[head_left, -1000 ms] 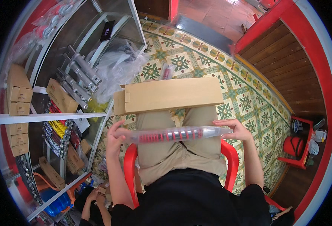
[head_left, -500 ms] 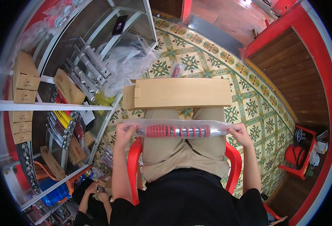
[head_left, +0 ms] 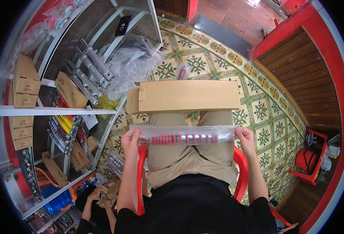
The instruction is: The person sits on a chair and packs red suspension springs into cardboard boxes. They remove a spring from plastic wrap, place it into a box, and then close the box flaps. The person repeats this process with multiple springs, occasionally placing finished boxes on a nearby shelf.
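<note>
A shock absorber (head_left: 184,139) with a red coil spring and shiny metal body lies level above my lap inside a clear plastic bag (head_left: 183,130). My left hand (head_left: 131,139) pinches the bag's left end, thumb on top. At the opposite end, my right hand (head_left: 245,139) grips the bag between thumb and fingers. Loose film rises along the far side of the spring and partly veils it. Just beyond, a long cardboard box (head_left: 189,96) rests across my knees, with a flap standing out at its left end.
Shelves on the left hold grey metal fork tubes (head_left: 92,64), small cartons (head_left: 26,80), colourful springs (head_left: 64,124) and a phone (head_left: 122,25). Crumpled plastic (head_left: 135,64) lies beside them. Another wrapped red spring (head_left: 183,72) is on the tiled floor. A co-worker's hands (head_left: 101,197) show at lower left.
The plastic film has spread out wider on the far side of the shock absorber. My right hand has shifted slightly left, and both hands still hold the bag's ends.
</note>
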### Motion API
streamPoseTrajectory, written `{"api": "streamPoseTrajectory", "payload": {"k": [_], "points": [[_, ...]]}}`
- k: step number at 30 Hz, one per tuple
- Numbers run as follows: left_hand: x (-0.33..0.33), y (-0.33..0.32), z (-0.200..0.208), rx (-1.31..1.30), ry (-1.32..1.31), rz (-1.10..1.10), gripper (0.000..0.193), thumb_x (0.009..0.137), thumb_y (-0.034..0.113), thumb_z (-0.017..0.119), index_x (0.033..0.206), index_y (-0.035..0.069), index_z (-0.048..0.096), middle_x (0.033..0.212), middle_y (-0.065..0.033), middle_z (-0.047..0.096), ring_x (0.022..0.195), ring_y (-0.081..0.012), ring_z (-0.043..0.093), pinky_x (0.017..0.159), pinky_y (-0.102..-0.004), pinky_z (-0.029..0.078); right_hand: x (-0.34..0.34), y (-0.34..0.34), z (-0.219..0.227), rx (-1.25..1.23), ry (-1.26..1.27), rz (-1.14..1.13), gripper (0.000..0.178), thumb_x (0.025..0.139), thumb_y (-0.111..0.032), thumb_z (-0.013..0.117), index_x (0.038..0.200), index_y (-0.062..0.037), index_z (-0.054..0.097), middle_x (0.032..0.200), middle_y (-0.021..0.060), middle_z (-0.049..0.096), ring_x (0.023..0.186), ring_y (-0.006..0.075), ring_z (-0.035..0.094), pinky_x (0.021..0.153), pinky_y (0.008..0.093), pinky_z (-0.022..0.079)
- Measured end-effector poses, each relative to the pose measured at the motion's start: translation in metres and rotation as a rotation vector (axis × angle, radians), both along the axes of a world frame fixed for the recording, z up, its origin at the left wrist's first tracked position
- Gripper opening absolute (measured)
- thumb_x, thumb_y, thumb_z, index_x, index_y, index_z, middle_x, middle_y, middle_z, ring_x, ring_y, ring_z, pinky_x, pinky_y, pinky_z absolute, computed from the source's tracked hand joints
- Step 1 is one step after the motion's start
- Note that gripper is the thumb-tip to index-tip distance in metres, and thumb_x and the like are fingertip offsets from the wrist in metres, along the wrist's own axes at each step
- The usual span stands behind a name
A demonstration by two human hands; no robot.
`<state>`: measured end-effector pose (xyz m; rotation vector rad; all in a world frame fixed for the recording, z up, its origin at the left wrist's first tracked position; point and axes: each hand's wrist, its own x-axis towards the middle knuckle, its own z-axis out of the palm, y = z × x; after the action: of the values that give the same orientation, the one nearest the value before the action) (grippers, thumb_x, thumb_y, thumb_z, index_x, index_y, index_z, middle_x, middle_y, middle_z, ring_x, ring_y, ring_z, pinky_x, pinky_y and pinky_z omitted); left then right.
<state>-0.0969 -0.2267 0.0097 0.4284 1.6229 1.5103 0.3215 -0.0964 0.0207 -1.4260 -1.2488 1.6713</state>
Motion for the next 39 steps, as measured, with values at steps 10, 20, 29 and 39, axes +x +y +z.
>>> {"api": "streamPoseTrajectory", "payload": {"k": [10, 20, 29, 39], "points": [[0.016, 0.008, 0.002, 0.036, 0.106, 0.146, 0.046, 0.097, 0.004, 0.053, 0.142, -0.001, 0.041, 0.090, -0.0081, 0.068, 0.069, -0.0101, 0.063, 0.064, -0.0241, 0.051, -0.004, 0.000, -0.010, 0.183, -0.330, 0.017, 0.025, 0.098, -0.017, 0.058, 0.083, 0.0020, 0.066, 0.072, 0.0024, 0.066, 0.066, 0.0078, 0.055, 0.063, 0.0242, 0.044], [0.021, 0.011, 0.004, 0.037, 0.166, 0.218, 0.060, 0.095, -0.001, 0.055, 0.150, 0.001, 0.030, 0.078, -0.0010, 0.062, 0.068, -0.0049, 0.054, 0.064, -0.0191, 0.045, 0.015, 0.001, -0.003, 0.007, 0.038, -0.162, 0.007, 0.089, -0.004, 0.066, 0.095, 0.0011, 0.065, 0.084, 0.0033, 0.068, 0.077, 0.0101, 0.063, 0.074, 0.0242, 0.051], [0.019, 0.012, 0.007, 0.066, 0.188, 0.197, 0.060, 0.094, 0.000, 0.056, 0.149, 0.001, 0.032, 0.085, -0.0035, 0.062, 0.069, -0.0055, 0.055, 0.063, -0.0207, 0.047, 0.037, -0.017, -0.029, 0.130, 0.061, -0.161, 0.008, 0.088, 0.001, 0.066, 0.096, 0.0028, 0.066, 0.092, 0.0061, 0.068, 0.081, 0.0122, 0.065, 0.076, 0.0244, 0.052], [0.014, 0.007, 0.003, 0.072, 0.107, 0.172, 0.058, 0.095, 0.001, 0.056, 0.148, 0.000, 0.034, 0.079, -0.0025, 0.064, 0.066, -0.0060, 0.057, 0.066, -0.0220, 0.048, 0.023, -0.007, -0.021, 0.099, -0.003, -0.214, 0.007, 0.092, -0.004, 0.064, 0.088, 0.0020, 0.065, 0.080, 0.0027, 0.066, 0.074, 0.0086, 0.060, 0.071, 0.0237, 0.049]]}}
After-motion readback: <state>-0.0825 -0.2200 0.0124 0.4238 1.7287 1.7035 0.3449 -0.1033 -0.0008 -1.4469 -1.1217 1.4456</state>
